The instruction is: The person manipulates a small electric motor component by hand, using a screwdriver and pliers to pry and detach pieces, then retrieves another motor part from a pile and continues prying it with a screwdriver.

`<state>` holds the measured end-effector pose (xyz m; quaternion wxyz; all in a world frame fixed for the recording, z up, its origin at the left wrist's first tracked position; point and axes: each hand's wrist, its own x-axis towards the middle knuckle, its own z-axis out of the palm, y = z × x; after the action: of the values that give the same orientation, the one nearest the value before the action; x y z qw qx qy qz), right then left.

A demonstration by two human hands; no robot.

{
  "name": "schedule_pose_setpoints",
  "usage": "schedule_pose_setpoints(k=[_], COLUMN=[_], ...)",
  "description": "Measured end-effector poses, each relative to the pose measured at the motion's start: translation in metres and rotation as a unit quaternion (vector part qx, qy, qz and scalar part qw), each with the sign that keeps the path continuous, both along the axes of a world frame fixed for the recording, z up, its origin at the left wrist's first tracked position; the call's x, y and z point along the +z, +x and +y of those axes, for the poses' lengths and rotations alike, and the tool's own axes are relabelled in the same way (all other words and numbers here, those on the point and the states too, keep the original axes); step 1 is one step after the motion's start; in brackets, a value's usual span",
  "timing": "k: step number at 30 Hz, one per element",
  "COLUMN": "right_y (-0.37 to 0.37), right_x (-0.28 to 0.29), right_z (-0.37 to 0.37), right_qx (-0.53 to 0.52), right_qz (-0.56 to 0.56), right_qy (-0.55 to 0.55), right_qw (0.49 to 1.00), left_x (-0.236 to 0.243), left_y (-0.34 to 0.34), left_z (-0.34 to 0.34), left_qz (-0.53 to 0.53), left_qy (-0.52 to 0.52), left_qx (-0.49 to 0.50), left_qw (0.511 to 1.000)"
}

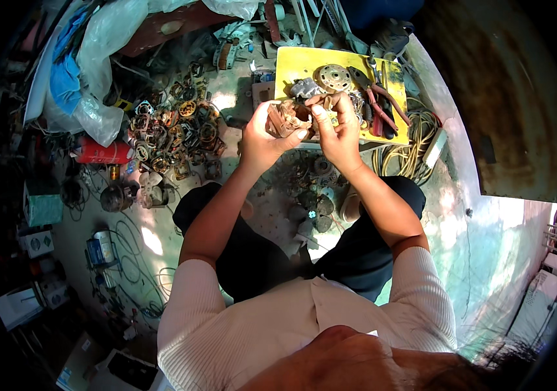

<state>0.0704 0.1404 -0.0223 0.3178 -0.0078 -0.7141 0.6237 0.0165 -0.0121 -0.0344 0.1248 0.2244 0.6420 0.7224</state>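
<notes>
My left hand (pixel 267 133) is closed around a rough brown part (pixel 285 120), apparently a motor piece with windings, held above the near edge of a yellow board (pixel 287 65). My right hand (pixel 338 130) is beside it, thumb and forefinger pinched at the part's right side; whatever they grip is too small to make out. Behind my hands on the board lie a round perforated metal disc (pixel 334 77), a grey metal piece (pixel 306 86), red-handled cutters (pixel 381 107) and other tools.
Heaped stator cores (pixel 174 127) cover the floor at left, near a red cylinder (pixel 104 151) and plastic sheeting (pixel 99 111). Dark metal parts (pixel 314 202) lie between my legs. Coiled yellow hose (pixel 419 146) sits right of the board, beside a large rusty panel (pixel 513 98).
</notes>
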Motion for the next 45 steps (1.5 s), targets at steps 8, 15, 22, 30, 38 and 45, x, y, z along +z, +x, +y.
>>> schedule_pose_setpoints(k=[8, 15, 22, 30, 38, 45], right_y=[-0.009, -0.002, 0.0, -0.009, -0.017, -0.005], right_x=[-0.026, -0.009, -0.013, -0.019, -0.031, -0.025], right_z=[-0.006, -0.01, 0.002, 0.004, -0.004, -0.012], right_qx=[0.074, 0.179, 0.156, 0.111, 0.055, 0.06], right_qz=[-0.073, -0.136, -0.123, -0.074, -0.106, -0.083], right_qy=[-0.168, -0.361, -0.195, -0.189, -0.252, -0.188], right_qw=[0.98, 0.905, 0.96, 0.973, 0.96, 0.977], left_x=[0.008, 0.001, -0.015, -0.007, 0.007, -0.005], left_y=[-0.014, -0.02, -0.02, -0.006, -0.009, -0.015], left_z=[-0.005, -0.014, -0.015, -0.006, -0.004, -0.006], left_qz=[0.079, 0.001, -0.01, -0.035, 0.121, -0.006], left_qy=[0.014, 0.032, -0.02, -0.031, -0.082, -0.009], left_qx=[0.101, 0.082, 0.041, -0.013, 0.108, 0.072], left_qw=[0.992, 0.996, 0.999, 0.999, 0.983, 0.997])
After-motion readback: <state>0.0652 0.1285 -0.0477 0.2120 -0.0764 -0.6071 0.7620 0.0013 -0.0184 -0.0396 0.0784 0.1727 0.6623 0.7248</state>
